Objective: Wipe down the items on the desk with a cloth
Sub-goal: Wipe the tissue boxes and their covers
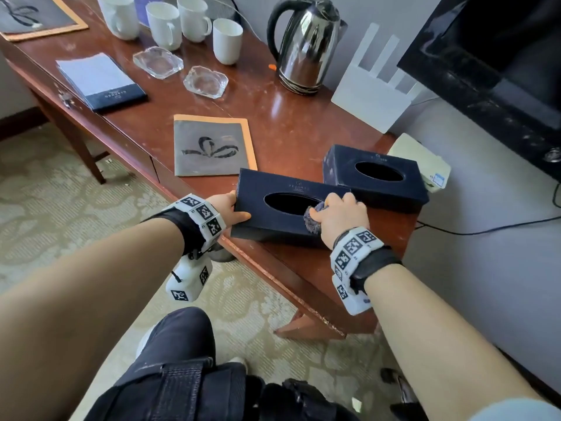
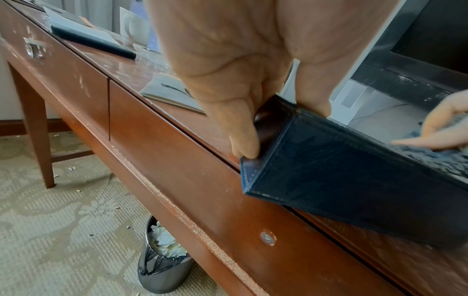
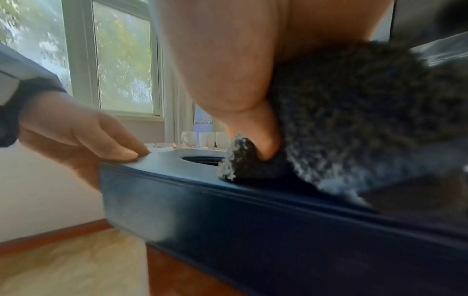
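My left hand point(image 1: 228, 208) grips the short end of a navy tissue box point(image 1: 273, 214) at the desk's point(image 1: 282, 123) near edge, lower centre of the head view, while my right hand point(image 1: 341, 215) clenches a fuzzy grey cloth point(image 1: 311, 218) pressed on the box top beside its oval slot. A second tissue box point(image 1: 376, 177) sits just behind to the right, a booklet point(image 1: 212, 145) just beyond. Farther up the frame I count four white mugs point(image 1: 165, 25), two glass ashtrays point(image 1: 206, 82), one steel kettle point(image 1: 306, 45), a dark folder point(image 1: 101, 82) and a white router point(image 1: 376, 98).
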Motion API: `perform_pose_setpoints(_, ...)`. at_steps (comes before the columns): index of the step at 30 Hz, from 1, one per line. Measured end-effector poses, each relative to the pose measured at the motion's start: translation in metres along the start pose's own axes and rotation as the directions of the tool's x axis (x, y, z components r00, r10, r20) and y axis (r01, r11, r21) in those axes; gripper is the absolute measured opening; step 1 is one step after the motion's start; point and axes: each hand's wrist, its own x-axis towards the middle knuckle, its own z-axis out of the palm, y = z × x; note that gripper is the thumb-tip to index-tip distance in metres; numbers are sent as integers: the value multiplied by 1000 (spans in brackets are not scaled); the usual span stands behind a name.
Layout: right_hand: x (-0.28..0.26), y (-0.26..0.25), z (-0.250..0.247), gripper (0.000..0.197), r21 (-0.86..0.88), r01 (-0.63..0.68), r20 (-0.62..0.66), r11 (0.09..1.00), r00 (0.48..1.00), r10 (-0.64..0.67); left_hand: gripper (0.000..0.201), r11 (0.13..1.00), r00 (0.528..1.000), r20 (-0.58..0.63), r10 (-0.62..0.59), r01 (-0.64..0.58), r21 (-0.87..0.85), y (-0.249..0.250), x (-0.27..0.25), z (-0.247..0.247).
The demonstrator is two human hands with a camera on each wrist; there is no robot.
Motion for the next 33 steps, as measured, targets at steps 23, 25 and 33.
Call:
perform_pose_setpoints(23, 31, 13, 8, 59, 16, -142, 20, 990, 990, 142, 46, 996, 999, -28, 22, -24, -90, -10, 10, 7)
perform_pose_setpoints(25, 37, 6, 7, 60, -8, -108, 16, 994, 994, 108, 47, 995, 1000, -26, 16, -19, -96, -11, 10, 8)
perform_pose_setpoints(33, 6, 55, 18, 65, -169, 4, 94, 986, 995, 12, 56, 993, 1000, -26, 6, -9, -121, -16, 14, 11)
